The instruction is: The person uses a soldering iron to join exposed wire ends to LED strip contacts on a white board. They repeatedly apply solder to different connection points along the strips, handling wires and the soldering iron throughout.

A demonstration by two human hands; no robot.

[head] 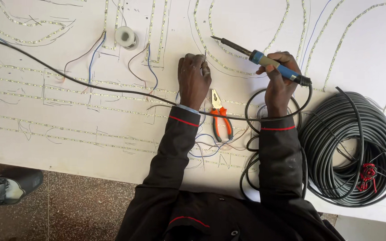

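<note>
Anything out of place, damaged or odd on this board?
Mildly untidy only. A loose tangle of thin wires lies by the orange-handled pliers, and the soldering iron in the right hand trails its black cord across the board. Nothing looks damaged.

Orange-handled pliers [220, 117], a grey cable coil [351, 149] and a solder spool [125, 36] lie apart.

Fingertips of the left hand [194, 79] curled under, whatever they pinch too small to tell, black cable [68, 76] left of that grip cut off by the edge, shoe [5, 186] below-left partly cropped
</note>
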